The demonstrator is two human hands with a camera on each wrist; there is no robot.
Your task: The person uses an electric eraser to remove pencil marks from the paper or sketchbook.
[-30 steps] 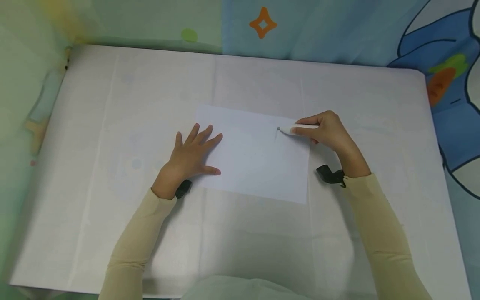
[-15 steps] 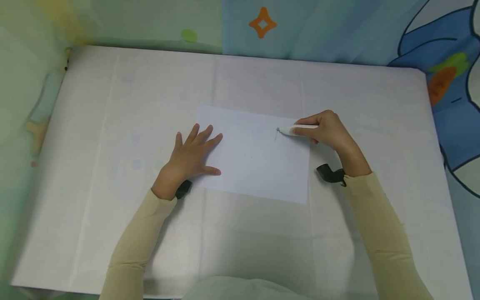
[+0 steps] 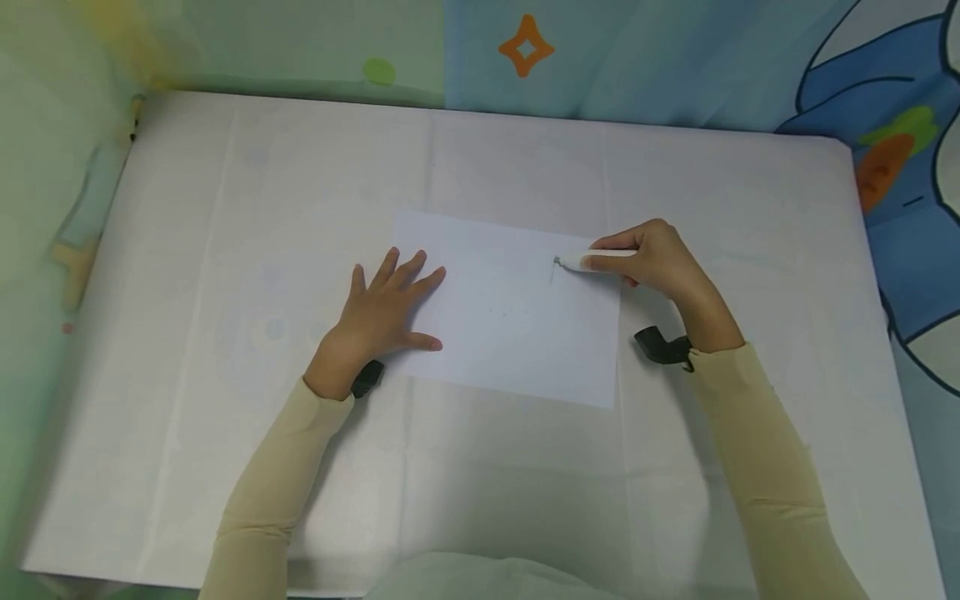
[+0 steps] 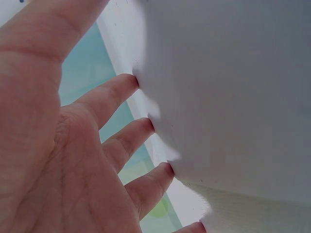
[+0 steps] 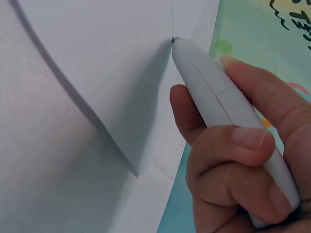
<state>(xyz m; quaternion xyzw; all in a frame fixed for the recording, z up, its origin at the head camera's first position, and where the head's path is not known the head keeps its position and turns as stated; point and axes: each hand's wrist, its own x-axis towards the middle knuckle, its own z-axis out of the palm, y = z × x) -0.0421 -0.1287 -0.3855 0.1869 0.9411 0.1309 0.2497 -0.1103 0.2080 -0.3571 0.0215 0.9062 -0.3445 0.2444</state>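
Observation:
A sheet of white paper (image 3: 517, 325) lies flat on the white-covered table, with a few tiny specks near its middle. On its left side my left hand (image 3: 377, 312) rests with fingers spread; its fingertips (image 4: 130, 81) press on the sheet. My right hand (image 3: 651, 260) grips a thick white pen-shaped tool (image 5: 214, 92), thumb and fingers curled round its body. The tool's small dark tip is at the paper's upper right part. From this tip a thin straight line (image 5: 173, 19) runs along the sheet.
The white tablecloth (image 3: 247, 208) has fold creases and spreads out around the paper. Behind the table hangs a patterned curtain (image 3: 637, 58), with another green panel (image 3: 52, 250) at the left. Dark wrist cameras (image 3: 660, 346) sit at both wrists.
The tool's tip shifts only very slightly on the paper, a little toward the person. The left hand stays in place.

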